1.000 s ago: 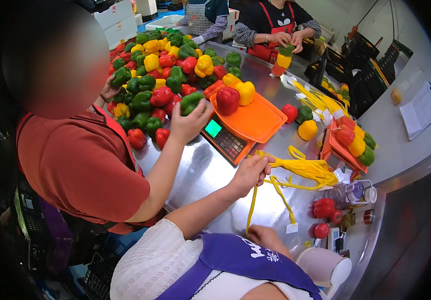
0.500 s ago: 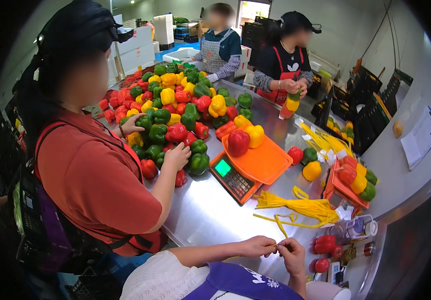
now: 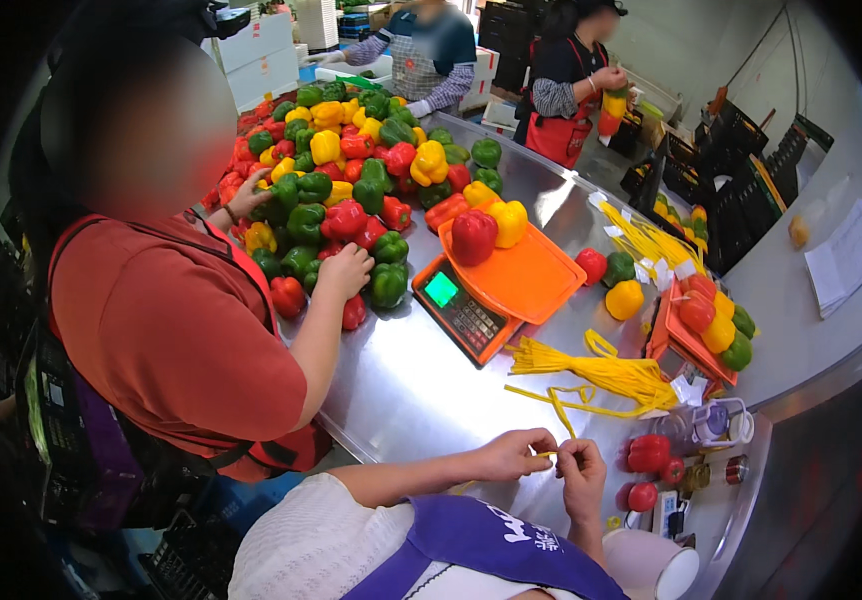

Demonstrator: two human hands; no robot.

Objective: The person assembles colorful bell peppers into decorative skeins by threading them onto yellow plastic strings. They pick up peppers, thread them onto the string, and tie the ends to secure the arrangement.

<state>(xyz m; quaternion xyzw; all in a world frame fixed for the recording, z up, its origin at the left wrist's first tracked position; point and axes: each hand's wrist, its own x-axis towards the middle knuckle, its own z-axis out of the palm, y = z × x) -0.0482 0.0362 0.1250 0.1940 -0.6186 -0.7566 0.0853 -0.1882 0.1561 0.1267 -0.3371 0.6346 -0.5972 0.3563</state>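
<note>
Both my hands are pinched close together over the near edge of the metal table, on a thin yellow strip (image 3: pixel 562 412) that looks like a net sleeve. My left hand (image 3: pixel 518 455) grips a piece of it between thumb and fingers. My right hand (image 3: pixel 583 482) has its fingertips closed at the same place, where the strip runs down from the table. Just beyond lies a bundle of yellow net sleeves (image 3: pixel 601 375) with white tags at its right end. An orange scale (image 3: pixel 526 280) carrying a red pepper (image 3: pixel 474 237) and a yellow pepper (image 3: pixel 508 223) stands farther back.
A big heap of mixed peppers (image 3: pixel 351 190) covers the far left of the table (image 3: pixel 381 400). On the left, a person in a red shirt (image 3: pixel 171 320) has both hands in it. Another orange scale (image 3: pixel 666 335) bears peppers at right. A white cup (image 3: pixel 651 565) stands near me.
My hands have risen slightly, still pinching the strip. The person at the back right has turned away with the netted peppers. Another person's arm at the back has swung out left. The view has shifted.
</note>
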